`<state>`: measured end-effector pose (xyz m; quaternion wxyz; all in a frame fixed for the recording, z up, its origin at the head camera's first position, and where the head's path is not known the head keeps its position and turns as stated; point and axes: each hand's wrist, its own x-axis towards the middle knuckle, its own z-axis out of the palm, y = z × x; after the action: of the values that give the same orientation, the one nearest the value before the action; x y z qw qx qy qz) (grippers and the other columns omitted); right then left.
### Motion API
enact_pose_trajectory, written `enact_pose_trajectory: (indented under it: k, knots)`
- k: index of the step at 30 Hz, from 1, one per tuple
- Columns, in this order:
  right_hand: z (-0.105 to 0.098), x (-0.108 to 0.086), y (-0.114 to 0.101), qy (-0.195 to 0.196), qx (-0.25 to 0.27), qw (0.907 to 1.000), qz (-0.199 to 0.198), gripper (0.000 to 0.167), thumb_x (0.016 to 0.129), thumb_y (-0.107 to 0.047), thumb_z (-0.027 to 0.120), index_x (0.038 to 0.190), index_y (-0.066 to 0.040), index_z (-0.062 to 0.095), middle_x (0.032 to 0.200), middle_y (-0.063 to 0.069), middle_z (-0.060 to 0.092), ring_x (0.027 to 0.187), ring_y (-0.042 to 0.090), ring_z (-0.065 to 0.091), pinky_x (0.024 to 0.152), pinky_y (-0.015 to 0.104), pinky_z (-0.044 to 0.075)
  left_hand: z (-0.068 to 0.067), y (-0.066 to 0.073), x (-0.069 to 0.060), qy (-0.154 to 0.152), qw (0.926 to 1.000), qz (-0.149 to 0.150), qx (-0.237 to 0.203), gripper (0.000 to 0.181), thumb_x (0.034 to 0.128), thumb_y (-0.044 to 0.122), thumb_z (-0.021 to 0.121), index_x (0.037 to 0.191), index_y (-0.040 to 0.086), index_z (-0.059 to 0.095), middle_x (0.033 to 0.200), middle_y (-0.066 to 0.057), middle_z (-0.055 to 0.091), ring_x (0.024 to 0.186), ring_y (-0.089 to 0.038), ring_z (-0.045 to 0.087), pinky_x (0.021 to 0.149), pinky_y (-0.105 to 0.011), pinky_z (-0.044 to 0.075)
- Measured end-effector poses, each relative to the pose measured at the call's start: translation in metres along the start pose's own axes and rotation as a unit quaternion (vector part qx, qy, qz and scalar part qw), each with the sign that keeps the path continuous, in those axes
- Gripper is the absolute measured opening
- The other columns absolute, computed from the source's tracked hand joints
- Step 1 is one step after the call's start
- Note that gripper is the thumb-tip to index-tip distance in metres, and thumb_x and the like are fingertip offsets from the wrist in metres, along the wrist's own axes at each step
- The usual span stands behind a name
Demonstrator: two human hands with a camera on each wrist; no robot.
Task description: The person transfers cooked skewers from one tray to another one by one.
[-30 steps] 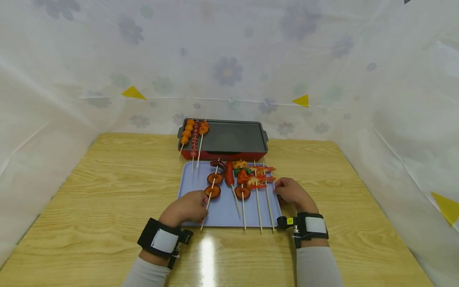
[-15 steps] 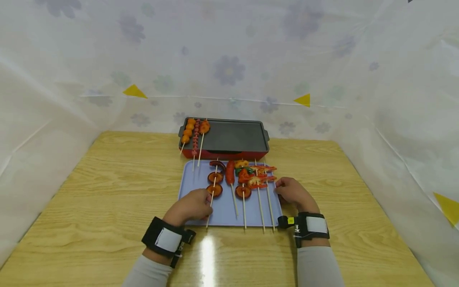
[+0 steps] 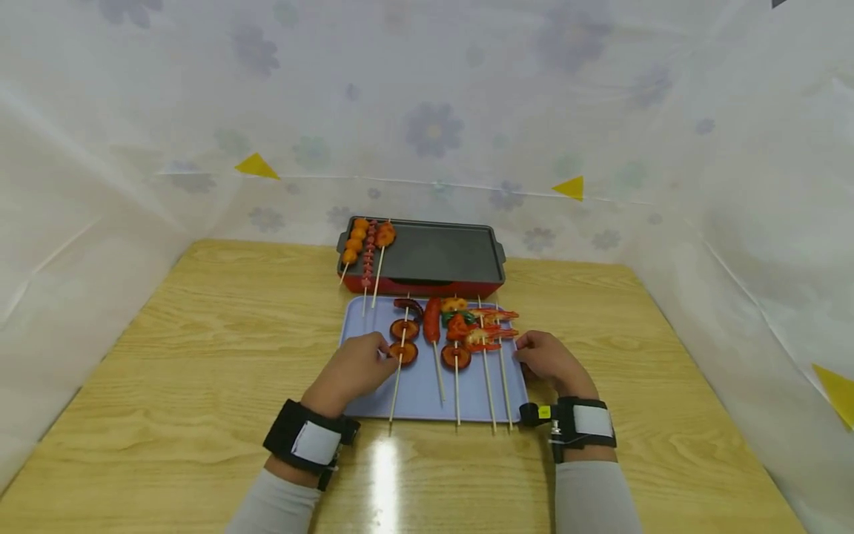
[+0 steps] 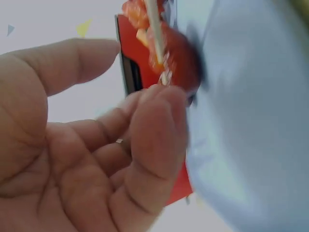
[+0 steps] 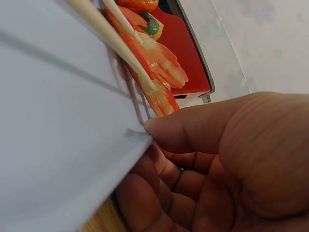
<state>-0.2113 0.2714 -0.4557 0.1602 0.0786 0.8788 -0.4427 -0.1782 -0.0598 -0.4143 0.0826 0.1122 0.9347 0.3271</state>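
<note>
The right hand (image 3: pixel 550 360) pinches the rim of the tray (image 3: pixel 419 399), while the left hand (image 3: pixel 356 369), thumb parted from fingers and gripping nothing, is nearer to the mushroom skewer (image 3: pixel 404 331), lying on this tray just beside its fingertips, long axis pointing toward the grill (image 3: pixel 440 252).

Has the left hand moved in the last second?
Yes: in the head view, judged against the grill, the left hand has moved forward, toward it.

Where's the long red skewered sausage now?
In the head view, the red sausage lies on the far half of the lavender rectangular tray, between the dark curled piece on its left and the yellow-orange piece on its right.
</note>
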Motion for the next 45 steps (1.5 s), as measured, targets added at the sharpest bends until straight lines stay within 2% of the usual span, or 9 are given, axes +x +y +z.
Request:
enact_pose_trajectory:
  k: [4, 7, 10, 12, 15, 23, 30, 40, 45]
  knots:
    - [0.0, 0.0, 0.0, -0.001, 0.002, 1.0, 0.001, 0.014, 0.095, -0.008, 0.057, 0.104, 0.003, 0.058, 0.09, 0.012, 0.056, 0.075, 0.022, 0.054, 0.064, 0.032, 0.048, -0.006, -0.001, 0.002, 0.089, 0.9922, 0.079, 0.037, 0.01, 0.0903, 0.015, 0.069, 0.092, 0.005, 0.065, 0.073, -0.003, 0.057, 0.063, -0.018, 0.053, 0.055, -0.033, 0.042]
    - [-0.001, 0.0, 0.0, 0.0, 0.001, 1.0, 0.005, 0.014, 0.095, -0.008, 0.057, 0.104, 0.003, 0.058, 0.09, 0.012, 0.056, 0.075, 0.022, 0.054, 0.063, 0.032, 0.048, -0.009, -0.002, 0.004, 0.178, 0.9664, 0.164, 0.087, 0.024, 0.0912, 0.022, 0.072, 0.11, 0.007, 0.069, 0.107, -0.011, 0.066, 0.099, -0.026, 0.062, 0.083, -0.043, 0.05]
    - [-0.001, 0.0, -0.001, -0.002, 0.005, 1.0, 0.005, 0.013, 0.095, -0.007, 0.057, 0.104, 0.003, 0.057, 0.09, 0.012, 0.056, 0.074, 0.022, 0.054, 0.063, 0.032, 0.048, -0.013, -0.003, 0.005, 0.231, 0.9415, 0.197, 0.147, 0.064, 0.0898, 0.04, 0.072, 0.143, 0.01, 0.053, 0.155, -0.013, 0.037, 0.145, -0.036, 0.025, 0.109, -0.065, 0.025]
    - [0.0, -0.001, -0.001, -0.001, 0.006, 1.0, 0.004, 0.013, 0.095, -0.006, 0.057, 0.103, 0.004, 0.057, 0.088, 0.011, 0.055, 0.073, 0.021, 0.054, 0.063, 0.032, 0.047, -0.014, -0.005, 0.005, 0.23, 0.9373, 0.194, 0.176, 0.08, 0.0889, 0.048, 0.07, 0.153, 0.014, 0.038, 0.165, -0.009, 0.009, 0.149, -0.037, -0.007, 0.108, -0.073, 0.007]
    - [0.001, -0.001, -0.002, 0.003, 0.007, 1.0, 0.003, 0.013, 0.094, -0.005, 0.057, 0.103, 0.004, 0.057, 0.085, 0.01, 0.055, 0.071, 0.02, 0.053, 0.061, 0.031, 0.046, -0.016, -0.007, 0.005, 0.216, 0.9438, 0.174, 0.179, 0.082, 0.0904, 0.049, 0.068, 0.156, 0.015, 0.031, 0.165, -0.01, 0.005, 0.148, -0.038, -0.014, 0.107, -0.074, 0.008]
    - [-0.002, -0.006, 0.003, 0.004, 0.009, 0.9999, 0.012, 0.013, 0.095, -0.006, 0.056, 0.103, 0.004, 0.057, 0.086, 0.01, 0.055, 0.071, 0.019, 0.054, 0.06, 0.031, 0.046, -0.011, -0.009, 0.014, 0.246, 0.9494, 0.16, 0.112, 0.071, 0.0901, 0.026, 0.074, 0.148, 0.001, 0.042, 0.147, -0.021, 0.045, 0.137, -0.04, 0.037, 0.113, -0.049, 0.029]
    - [-0.003, -0.005, -0.004, -0.004, 0.012, 0.9999, 0.007, 0.014, 0.095, -0.008, 0.057, 0.104, 0.003, 0.058, 0.087, 0.011, 0.055, 0.072, 0.021, 0.054, 0.062, 0.032, 0.047, -0.019, -0.01, 0.015, 0.259, 0.9535, 0.145, 0.053, 0.074, 0.0883, 0.019, 0.076, 0.15, 0.002, 0.039, 0.133, -0.024, 0.052, 0.124, -0.041, 0.047, 0.102, -0.051, 0.042]
    - [-0.003, 0.0, -0.005, -0.009, 0.003, 1.0, -0.004, 0.014, 0.094, -0.006, 0.057, 0.103, 0.005, 0.057, 0.089, 0.012, 0.057, 0.071, 0.019, 0.055, 0.061, 0.031, 0.048, -0.036, 0.008, 0.039, 0.211, 0.9621, 0.163, 0.057, 0.053, 0.0901, 0.016, 0.073, 0.137, -0.001, 0.055, 0.127, -0.02, 0.056, 0.118, -0.035, 0.053, 0.097, -0.047, 0.046]
    - [-0.002, 0.001, -0.003, -0.01, 0.003, 0.9999, -0.004, 0.014, 0.094, -0.005, 0.057, 0.104, 0.005, 0.056, 0.087, 0.011, 0.056, 0.071, 0.019, 0.054, 0.061, 0.031, 0.048, -0.04, 0.013, 0.059, 0.165, 0.9751, 0.123, 0.084, 0.047, 0.0922, 0.015, 0.07, 0.134, -0.002, 0.057, 0.124, -0.022, 0.055, 0.114, -0.038, 0.053, 0.092, -0.045, 0.049]
